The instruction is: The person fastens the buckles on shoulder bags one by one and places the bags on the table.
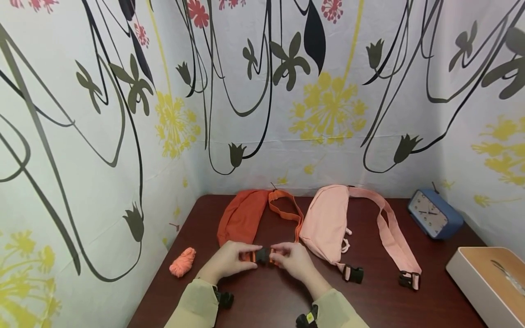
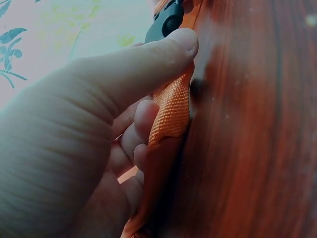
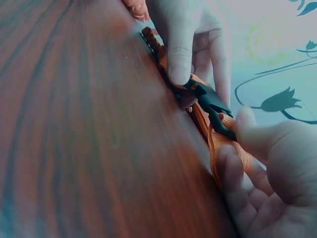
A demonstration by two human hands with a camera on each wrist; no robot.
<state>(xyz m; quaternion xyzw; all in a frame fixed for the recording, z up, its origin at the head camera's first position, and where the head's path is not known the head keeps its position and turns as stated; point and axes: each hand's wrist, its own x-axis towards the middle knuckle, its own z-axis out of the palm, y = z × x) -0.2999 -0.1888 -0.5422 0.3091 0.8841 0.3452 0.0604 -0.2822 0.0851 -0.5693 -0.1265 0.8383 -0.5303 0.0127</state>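
Note:
In the head view a black side-release buckle [image 1: 261,256] lies between both hands near the table's middle. My left hand [image 1: 229,262] pinches the buckle's left end and its orange webbing [image 2: 171,109] between thumb and fingers. From the other side, my right hand [image 1: 296,262] pinches the strap end at the buckle. Seen from the right wrist, the two buckle parts [image 3: 210,101] meet in line; whether they are fully latched I cannot tell. The buckle belongs to an orange-red waist bag [image 1: 242,218], lying just behind the hands, whose orange strap [image 1: 287,214] loops to its right.
A pink waist bag [image 1: 326,223] with its strap and unfastened black buckle [image 1: 353,274] lies to the right. Coral yarn [image 1: 182,262] sits at left. A blue clock [image 1: 434,214] and a white box with a wooden-looking top [image 1: 471,278] stand at right; patterned cloth surrounds the table.

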